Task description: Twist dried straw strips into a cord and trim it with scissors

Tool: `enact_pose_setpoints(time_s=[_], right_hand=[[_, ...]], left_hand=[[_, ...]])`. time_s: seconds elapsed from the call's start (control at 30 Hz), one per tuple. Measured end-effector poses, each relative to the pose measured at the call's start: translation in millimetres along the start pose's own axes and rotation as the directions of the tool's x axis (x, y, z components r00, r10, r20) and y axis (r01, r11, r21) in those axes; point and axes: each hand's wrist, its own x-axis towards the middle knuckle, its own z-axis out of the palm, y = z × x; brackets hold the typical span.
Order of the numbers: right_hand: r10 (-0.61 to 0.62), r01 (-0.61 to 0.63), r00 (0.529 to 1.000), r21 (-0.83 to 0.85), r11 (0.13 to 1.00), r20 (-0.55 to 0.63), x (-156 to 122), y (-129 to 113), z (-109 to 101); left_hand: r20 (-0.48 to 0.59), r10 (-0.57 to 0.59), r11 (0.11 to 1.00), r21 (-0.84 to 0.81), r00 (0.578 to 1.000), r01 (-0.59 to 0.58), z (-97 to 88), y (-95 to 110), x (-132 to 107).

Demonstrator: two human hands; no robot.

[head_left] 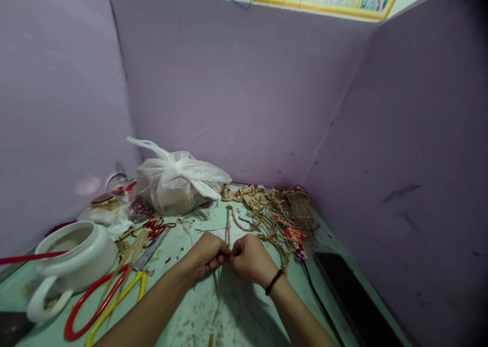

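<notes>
The braided cord (228,227) lies between the hands and just beyond them, its near part gripped where they meet over the desk (240,324); the left hand (208,253) and the right hand (252,258) are close together, fingertips pinched at the cord, though the exact hold of each finger is hidden.

Counted, there are two hands, one black wristband (273,282) on the right wrist, one cord in the grip, one knotted white plastic bag (179,181), one white pot (80,255) at the left, one black phone-like slab (356,296) and one black cable (319,298) at the right; red and yellow scissor handles (88,314) lie near the pot, whether one pair or two I cannot tell; one tangle of red string (155,229) lies beyond them; the heap of twine (267,209) behind the right hand holds too many strands to count.

The cord's long axis runs nearly straight away from the person; its far end points toward the back wall (244,92), near the heap; thin loose strands (218,288) trail from the grip back toward the person.
</notes>
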Motion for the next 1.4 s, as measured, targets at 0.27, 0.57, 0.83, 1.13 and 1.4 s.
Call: enact_pose_setpoints(time_s=[0.27, 0.57, 0.83, 1.13, 1.4], right_hand=[[-0.072, 0.061, 0.99, 0.098, 0.993, 0.123, -4, -1, -9], [0.084, -0.291, 0.948, 0.725, 0.624, 0.308, 12, 13, 3], [0.156, -0.306, 0.949, 0.675, 0.671, 0.274, 12, 14, 18], [0.158, -0.218, 0.976, 0.723, 0.655, 0.15, 6, 20, 31], [0.154, -0.22, 0.976, 0.655, 0.723, 0.157, 5, 22, 33]], left_hand=[[0.101, 0.103, 0.994, -0.056, 0.989, -0.098, -11.2, -1, 4], [0.185, 0.175, 0.982, -0.1, 0.967, -0.158, -18.5, -4, 8], [0.135, 0.183, 0.963, 0.174, 0.974, -0.205, -14.0, -2, 3], [0.239, 0.155, 0.822, 0.506, 0.958, -0.26, -49.5, 17, -13], [-0.414, 0.504, 0.623, 0.782, 0.758, 0.013, -136.9, 40, -44]])
